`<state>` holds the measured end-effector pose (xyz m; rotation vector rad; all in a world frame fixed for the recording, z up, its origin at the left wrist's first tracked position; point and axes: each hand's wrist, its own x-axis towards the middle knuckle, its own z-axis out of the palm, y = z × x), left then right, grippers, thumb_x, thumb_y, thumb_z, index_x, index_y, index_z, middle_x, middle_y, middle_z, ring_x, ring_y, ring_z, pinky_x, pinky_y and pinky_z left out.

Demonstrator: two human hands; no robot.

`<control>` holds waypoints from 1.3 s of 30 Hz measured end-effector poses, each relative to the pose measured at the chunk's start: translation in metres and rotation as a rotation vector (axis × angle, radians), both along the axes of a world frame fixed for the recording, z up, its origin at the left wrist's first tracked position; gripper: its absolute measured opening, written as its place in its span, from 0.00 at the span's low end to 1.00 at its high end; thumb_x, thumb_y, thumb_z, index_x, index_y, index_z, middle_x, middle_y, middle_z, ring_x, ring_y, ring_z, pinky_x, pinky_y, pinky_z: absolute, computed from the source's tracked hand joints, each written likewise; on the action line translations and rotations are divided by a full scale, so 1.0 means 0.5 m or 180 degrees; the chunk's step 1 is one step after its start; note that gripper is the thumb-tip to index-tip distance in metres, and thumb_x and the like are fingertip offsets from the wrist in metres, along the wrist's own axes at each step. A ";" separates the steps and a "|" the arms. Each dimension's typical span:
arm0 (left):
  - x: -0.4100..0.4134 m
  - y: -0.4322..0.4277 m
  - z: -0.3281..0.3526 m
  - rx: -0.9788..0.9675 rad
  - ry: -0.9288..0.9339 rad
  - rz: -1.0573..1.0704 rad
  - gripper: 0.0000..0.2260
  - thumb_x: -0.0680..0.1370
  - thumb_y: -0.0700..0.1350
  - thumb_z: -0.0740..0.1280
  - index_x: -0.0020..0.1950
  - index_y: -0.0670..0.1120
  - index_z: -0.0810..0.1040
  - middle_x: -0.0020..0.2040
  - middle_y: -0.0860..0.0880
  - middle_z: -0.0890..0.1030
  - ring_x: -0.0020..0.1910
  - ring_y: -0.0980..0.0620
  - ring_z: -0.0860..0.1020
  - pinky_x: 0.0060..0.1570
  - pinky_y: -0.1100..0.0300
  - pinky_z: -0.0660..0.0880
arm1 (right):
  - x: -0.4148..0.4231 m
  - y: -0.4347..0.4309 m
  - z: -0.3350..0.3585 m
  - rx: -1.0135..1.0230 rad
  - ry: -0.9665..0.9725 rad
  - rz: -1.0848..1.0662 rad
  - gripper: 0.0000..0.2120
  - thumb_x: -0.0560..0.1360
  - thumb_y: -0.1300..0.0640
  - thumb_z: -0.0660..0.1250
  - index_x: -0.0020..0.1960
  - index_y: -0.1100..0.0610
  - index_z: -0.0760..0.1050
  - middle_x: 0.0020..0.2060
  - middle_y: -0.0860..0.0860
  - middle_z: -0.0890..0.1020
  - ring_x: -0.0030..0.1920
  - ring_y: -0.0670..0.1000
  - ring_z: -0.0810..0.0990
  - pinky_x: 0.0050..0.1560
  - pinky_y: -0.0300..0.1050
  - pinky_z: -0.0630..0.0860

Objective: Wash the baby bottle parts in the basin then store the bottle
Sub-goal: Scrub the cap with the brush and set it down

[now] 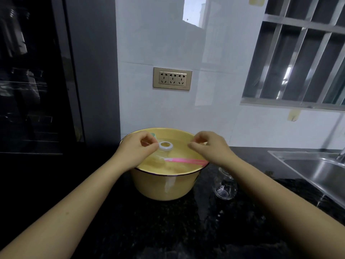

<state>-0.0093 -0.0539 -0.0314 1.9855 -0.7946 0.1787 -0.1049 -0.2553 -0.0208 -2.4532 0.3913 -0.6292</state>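
While basin (pixel 164 187) of water sits on worktop (pixel 168 230), bottle (pixel 225 186) rests just right of it. Pink brush (pixel 186 161) lies across water, left to right. White ring (pixel 165 146) floats between grips: just beside left grip (pixel 138 146), farther from right grip (pixel 209 145). Both curled; whether holding anything, cannot tell.

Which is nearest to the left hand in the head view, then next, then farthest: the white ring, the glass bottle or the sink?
1. White ring: in the basin, beside the left hand.
2. Glass bottle: on the counter, right of the basin.
3. Sink: far right.
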 end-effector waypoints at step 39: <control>0.104 -0.066 0.010 0.3662 -0.0085 -0.0897 0.15 0.69 0.46 0.71 0.48 0.50 0.67 0.48 0.49 0.72 0.41 0.50 0.69 0.38 0.58 0.66 | 0.074 -0.005 -0.050 -0.2263 0.0859 -0.0350 0.16 0.76 0.63 0.57 0.59 0.54 0.76 0.54 0.56 0.77 0.55 0.59 0.74 0.52 0.48 0.67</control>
